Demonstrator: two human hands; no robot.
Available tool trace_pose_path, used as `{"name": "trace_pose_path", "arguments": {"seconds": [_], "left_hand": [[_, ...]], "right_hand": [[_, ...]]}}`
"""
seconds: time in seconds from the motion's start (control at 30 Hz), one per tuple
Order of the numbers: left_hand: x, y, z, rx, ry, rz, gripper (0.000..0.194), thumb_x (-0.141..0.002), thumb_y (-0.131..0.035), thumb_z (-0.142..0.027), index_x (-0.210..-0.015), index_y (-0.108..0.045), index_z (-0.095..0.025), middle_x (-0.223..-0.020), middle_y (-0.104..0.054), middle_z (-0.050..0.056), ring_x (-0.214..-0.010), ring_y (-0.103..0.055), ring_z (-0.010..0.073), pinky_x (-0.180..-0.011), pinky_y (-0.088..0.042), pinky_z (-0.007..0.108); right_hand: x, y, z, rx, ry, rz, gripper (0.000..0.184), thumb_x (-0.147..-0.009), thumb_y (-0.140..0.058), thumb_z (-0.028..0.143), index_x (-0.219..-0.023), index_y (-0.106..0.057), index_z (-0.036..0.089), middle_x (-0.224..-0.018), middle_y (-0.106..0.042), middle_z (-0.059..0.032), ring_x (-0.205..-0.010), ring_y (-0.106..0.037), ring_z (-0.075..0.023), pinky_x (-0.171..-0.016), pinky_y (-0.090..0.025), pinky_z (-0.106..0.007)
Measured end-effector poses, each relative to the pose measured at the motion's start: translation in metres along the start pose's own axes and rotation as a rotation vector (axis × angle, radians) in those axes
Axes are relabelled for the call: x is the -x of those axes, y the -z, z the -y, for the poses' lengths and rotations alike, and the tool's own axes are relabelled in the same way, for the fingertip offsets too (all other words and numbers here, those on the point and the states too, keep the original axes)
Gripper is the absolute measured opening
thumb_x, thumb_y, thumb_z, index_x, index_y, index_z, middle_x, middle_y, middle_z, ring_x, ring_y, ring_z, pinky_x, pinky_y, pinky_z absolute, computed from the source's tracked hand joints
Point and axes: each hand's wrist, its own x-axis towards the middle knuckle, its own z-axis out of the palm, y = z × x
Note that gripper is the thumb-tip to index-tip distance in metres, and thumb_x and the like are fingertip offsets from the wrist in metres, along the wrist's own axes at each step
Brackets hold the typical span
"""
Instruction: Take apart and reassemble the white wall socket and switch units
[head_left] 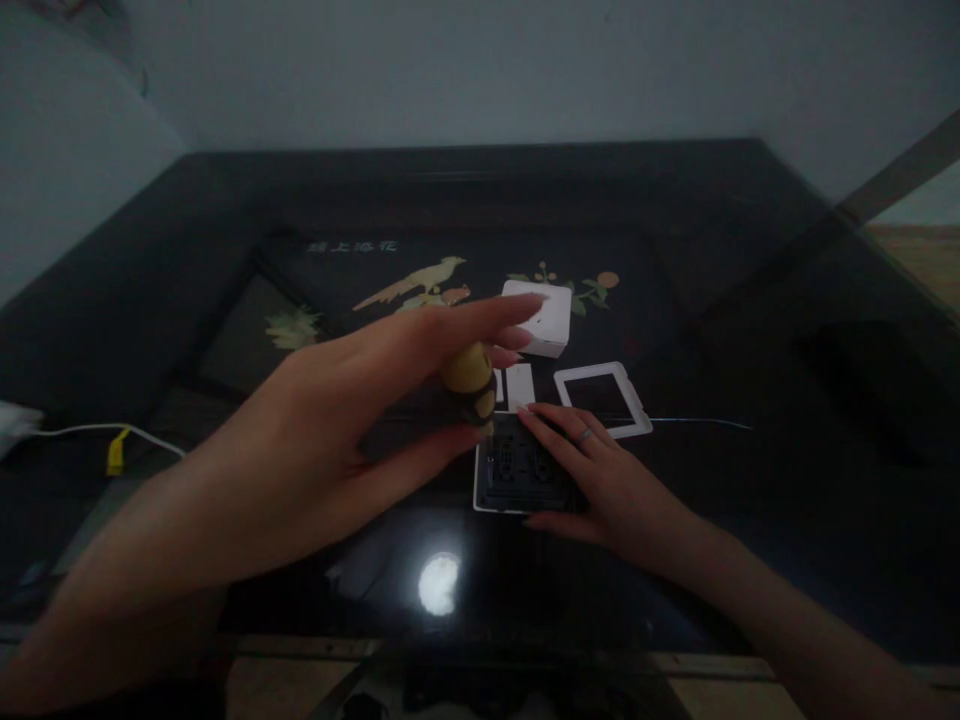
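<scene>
My left hand (pixel 360 400) is closed around the yellow and black handle of a screwdriver (pixel 469 378), which points down. Its shaft is mostly hidden, and the tip seems to meet the left part of a wall switch (pixel 517 470). That switch lies flat on the table, dark inner side up, with a thin white rim. Gripping its right side is my right hand (pixel 592 470), with the fingers at the far edge and the thumb near the front edge. Just beyond the switch lie white rocker plates (pixel 519 386), partly hidden by my left hand.
A white frame (pixel 641 420) lies right of the rocker plates, with a thin wire (pixel 705 421) beside it. Farther back sits a white square box-like piece (pixel 553 325). On the left, a white cable (pixel 97 430) with a yellow tag (pixel 117 452) crosses the glossy black table (pixel 337 600).
</scene>
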Motion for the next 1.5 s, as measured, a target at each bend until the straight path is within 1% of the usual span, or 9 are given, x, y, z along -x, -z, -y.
{"name": "trace_pose_path", "arguments": {"seconds": [0.1,0.33,0.47,0.53,0.77,1.0,1.23,1.4,1.5], "left_hand": [[0.003,0.006,0.002,0.01,0.002,0.073,0.054,-0.096,-0.05,-0.024,-0.147,-0.036,-0.035,-0.116,-0.07,-0.003,-0.105,-0.069,0.0179,-0.094,-0.055,0.029],[-0.004,-0.008,0.001,-0.096,-0.086,-0.141,0.035,-0.089,-0.067,-0.032,-0.122,-0.061,-0.022,-0.108,-0.068,0.002,-0.101,-0.065,0.0164,-0.089,-0.053,0.024],[0.001,0.0,0.002,0.007,0.01,-0.004,0.046,-0.094,-0.057,-0.03,-0.139,-0.048,-0.028,-0.124,-0.065,0.0,-0.109,-0.064,0.0165,-0.101,-0.048,0.025],[0.004,0.003,0.003,0.049,0.018,0.058,0.053,-0.095,-0.054,-0.029,-0.146,-0.04,-0.031,-0.119,-0.069,-0.003,-0.104,-0.068,0.016,-0.099,-0.05,0.024],[-0.004,-0.009,0.003,-0.083,-0.084,-0.105,0.029,-0.092,-0.063,-0.028,-0.12,-0.061,-0.025,-0.111,-0.069,-0.001,-0.098,-0.068,0.0152,-0.087,-0.053,0.019],[0.002,0.002,-0.001,0.014,0.038,0.029,0.053,-0.095,-0.052,-0.025,-0.145,-0.038,-0.034,-0.123,-0.067,-0.001,-0.108,-0.066,0.0208,-0.098,-0.053,0.031],[-0.003,-0.011,0.001,-0.179,-0.098,-0.169,0.024,-0.088,-0.067,-0.038,-0.108,-0.064,-0.025,-0.092,-0.068,0.001,-0.081,-0.066,0.0161,-0.072,-0.055,0.024],[0.002,-0.001,0.001,-0.077,0.014,-0.016,0.05,-0.092,-0.058,-0.029,-0.14,-0.045,-0.026,-0.115,-0.069,0.003,-0.099,-0.067,0.0202,-0.091,-0.054,0.029],[0.006,0.005,0.002,-0.045,0.01,0.061,0.057,-0.094,-0.053,-0.026,-0.147,-0.035,-0.034,-0.114,-0.07,-0.002,-0.1,-0.069,0.0189,-0.09,-0.055,0.026]], "right_hand": [[0.0,0.0,0.0,0.001,0.0,0.0,0.087,-0.08,-0.071,0.042,-0.151,-0.026,0.016,-0.147,-0.041,-0.0195,-0.133,-0.042,-0.035,-0.105,-0.046,-0.056],[0.001,0.0,-0.001,0.002,-0.001,-0.004,0.089,-0.082,-0.068,0.044,-0.154,-0.02,0.02,-0.149,-0.039,-0.0182,-0.135,-0.04,-0.036,-0.106,-0.044,-0.059],[0.001,0.0,-0.001,-0.004,-0.007,0.001,0.091,-0.081,-0.069,0.043,-0.154,-0.019,0.022,-0.149,-0.04,-0.0176,-0.134,-0.041,-0.0353,-0.105,-0.045,-0.058],[0.001,0.001,0.0,-0.01,-0.01,0.0,0.091,-0.081,-0.069,0.043,-0.154,-0.019,0.022,-0.149,-0.04,-0.0176,-0.134,-0.042,-0.0353,-0.104,-0.045,-0.058],[0.001,0.001,0.001,-0.001,-0.013,0.001,0.088,-0.081,-0.069,0.042,-0.153,-0.024,0.019,-0.149,-0.04,-0.0178,-0.134,-0.041,-0.035,-0.106,-0.044,-0.058],[0.0,-0.001,-0.001,-0.016,-0.008,-0.011,0.093,-0.08,-0.07,0.042,-0.155,-0.018,0.022,-0.148,-0.041,-0.0178,-0.133,-0.042,-0.0356,-0.104,-0.045,-0.059],[0.001,0.001,0.0,-0.012,-0.012,0.005,0.09,-0.081,-0.069,0.043,-0.154,-0.02,0.021,-0.148,-0.041,-0.0178,-0.133,-0.042,-0.0348,-0.105,-0.045,-0.057],[0.0,0.001,0.001,0.003,-0.014,0.011,0.089,-0.081,-0.07,0.043,-0.153,-0.022,0.02,-0.148,-0.04,-0.0181,-0.133,-0.041,-0.0356,-0.105,-0.045,-0.058],[0.0,0.0,0.001,-0.016,-0.01,0.004,0.089,-0.082,-0.069,0.041,-0.153,-0.021,0.022,-0.147,-0.041,-0.0173,-0.134,-0.042,-0.0344,-0.105,-0.046,-0.057]]}}
